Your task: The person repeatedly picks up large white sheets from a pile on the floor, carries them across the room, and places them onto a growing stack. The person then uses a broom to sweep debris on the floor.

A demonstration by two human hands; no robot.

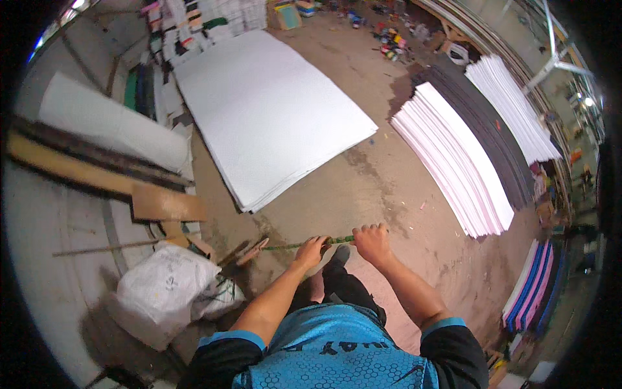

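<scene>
Both my hands are in front of my body, a short way apart, above the floor. A narrow green strip [340, 239], like a strap or band, runs between them, and its loose end reaches out to the left. My left hand [312, 250] has its fingers curled round the strip. My right hand [371, 242] is closed at the other end of it, knuckles up. What lies inside each palm is hidden. Beyond my hands, a large stack of white sheets [269, 117] lies flat on the floor.
Long piles of white sheets [453, 155] and black sheets [483, 129] lie to the right. Coloured sheets [531, 285] stand at the lower right. At the left are a white sack [165, 279], a cardboard piece [168, 203] and a white roll [116, 123].
</scene>
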